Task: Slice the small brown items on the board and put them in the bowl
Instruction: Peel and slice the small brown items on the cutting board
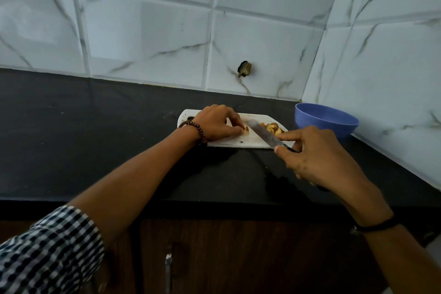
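Two hands: both at work over the white board [229, 143] on the dark counter [95, 141].
Left hand [216, 124]: fingertips curled down, pinching one small brown piece [246, 130] against the board; I judge that stops it skidding under the cut.
Right hand [317, 157]: wrapped round the knife [263, 133] handle, forefinger laid along the spine, likely for steadier pressure.
Blade: angled across the board, tip just beside the pinned piece.
Bowl [327, 119]: blue, just past the board's right end; I see nothing in it.
Cut pile [274, 127]: heaped right of the blade, bowl side, handy for sweeping over.
Stage: mid-slicing, I reckon; transfer not begun.
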